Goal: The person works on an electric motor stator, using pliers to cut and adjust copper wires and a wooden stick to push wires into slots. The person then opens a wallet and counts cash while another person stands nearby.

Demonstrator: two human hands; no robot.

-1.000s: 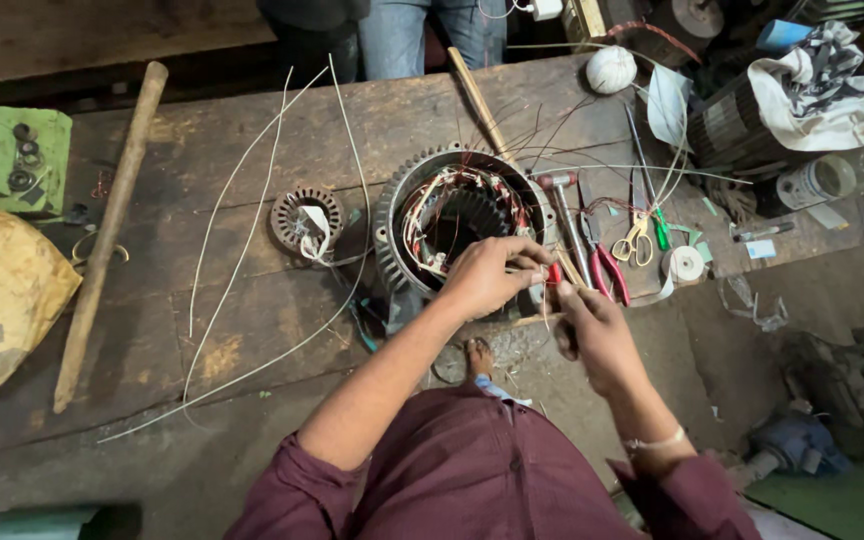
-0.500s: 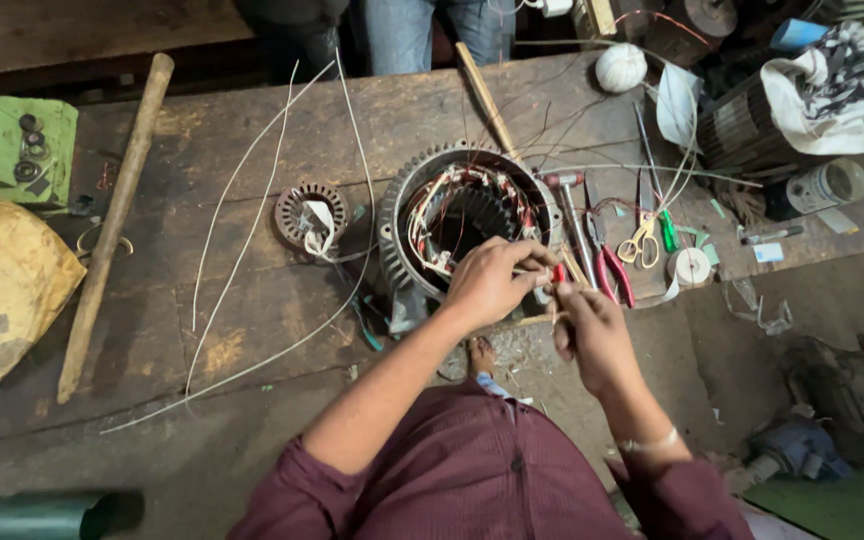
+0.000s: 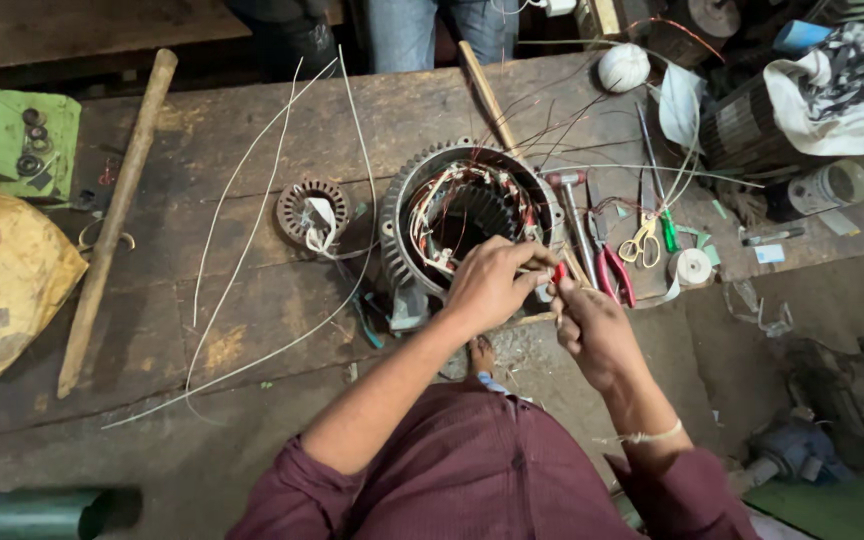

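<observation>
We're over the wooden bench (image 3: 252, 310), motor stator (image 3: 467, 215) sitting mid-bench w/ coloured windings showing inside. Our left hand (image 3: 492, 285) is at its near rim, fingers pinched on thin wire ends. Right hand (image 3: 592, 335) just beside it, fingers clenched round something small & red; can't tell what. Red-handled pliers (image 3: 612, 270) and yellow scissors (image 3: 640, 240) lie close by on the right.

Round ribbed motor stator (image 3: 467, 215), coloured windings exposed, on workbench (image 3: 252, 300).
</observation>
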